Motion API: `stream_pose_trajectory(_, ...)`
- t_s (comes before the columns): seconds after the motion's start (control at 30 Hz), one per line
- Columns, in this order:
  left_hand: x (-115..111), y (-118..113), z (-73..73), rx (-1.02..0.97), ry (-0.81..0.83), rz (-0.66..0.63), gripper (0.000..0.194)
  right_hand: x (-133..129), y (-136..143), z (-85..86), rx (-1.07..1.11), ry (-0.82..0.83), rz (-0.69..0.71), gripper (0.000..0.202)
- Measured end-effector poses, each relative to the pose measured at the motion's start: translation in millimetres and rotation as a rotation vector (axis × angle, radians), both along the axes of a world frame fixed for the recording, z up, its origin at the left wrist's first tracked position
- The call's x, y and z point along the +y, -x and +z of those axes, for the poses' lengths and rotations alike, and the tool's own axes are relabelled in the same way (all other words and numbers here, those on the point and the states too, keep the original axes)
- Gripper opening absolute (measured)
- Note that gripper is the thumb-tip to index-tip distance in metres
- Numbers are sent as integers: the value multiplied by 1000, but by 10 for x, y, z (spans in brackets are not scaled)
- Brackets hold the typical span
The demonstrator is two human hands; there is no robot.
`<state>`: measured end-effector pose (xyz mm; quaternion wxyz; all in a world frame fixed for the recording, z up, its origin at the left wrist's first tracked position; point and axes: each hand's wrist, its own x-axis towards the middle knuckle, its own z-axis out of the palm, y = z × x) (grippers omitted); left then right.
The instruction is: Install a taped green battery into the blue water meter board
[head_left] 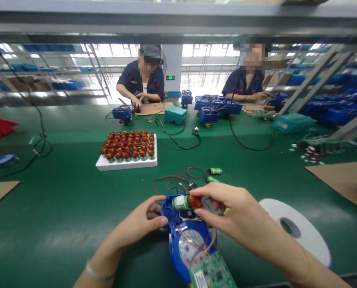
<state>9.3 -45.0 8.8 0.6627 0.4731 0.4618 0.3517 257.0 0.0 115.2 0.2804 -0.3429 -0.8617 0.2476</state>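
Observation:
My left hand point(138, 222) pinches the upper left edge of a blue plastic housing point(174, 250), thumb on the near side. In my right hand point(238, 212), thumb and fingertips grip the orange-red end of a green cylindrical battery point(180, 202). That battery lies across the top compartment of the housing; whether it is fully seated I cannot tell. Thin coloured wires run over a round, silvery part point(192, 243) inside the housing. A green circuit board point(212, 272) hangs at its near end. Beyond the housing, red and black leads point(193, 187) lie near two small green cylinders point(215, 171).
A white foam tray point(127, 166) holds several batteries. To the right lies a white reel point(310, 240). Black cables point(181, 148) and teal boxes point(175, 115) are farther back. Two co-workers point(150, 80) sit across the green table point(61, 224), among blue housings point(210, 115). A shelf beam point(178, 24) spans overhead.

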Motion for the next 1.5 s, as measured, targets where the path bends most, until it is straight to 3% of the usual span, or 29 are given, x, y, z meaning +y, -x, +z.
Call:
stream_pose_trajectory(0.27, 18, -30, -49, -92, -19, -3, 75, 139, 308, -31, -268, -101, 107, 34)
stream_pose_trajectory(0.57, 26, -37, 61, -95, -75, 2, 61, 148, 547, -3, -457, -100, 173, 31)
stream_pose_trajectory(0.83, 32, -40, 31, -59, -87, 12, 77, 109, 618, -96, -521, -80, 199, 26)
stream_pose_trajectory(1.1, 48, -49, 9, -139, -110, -31, 80, 152, 684, -74, -787, -245, 347, 12)
stream_pose_trajectory(1.33, 52, -67, -50, -175, -119, -45, 79, 201, 712, -128, -789, -429, 419, 11)
stream_pose_trajectory(1.5, 57, -75, -67, -176, -125, -35, 81, 183, 729, -144, -762, -461, 430, 13)
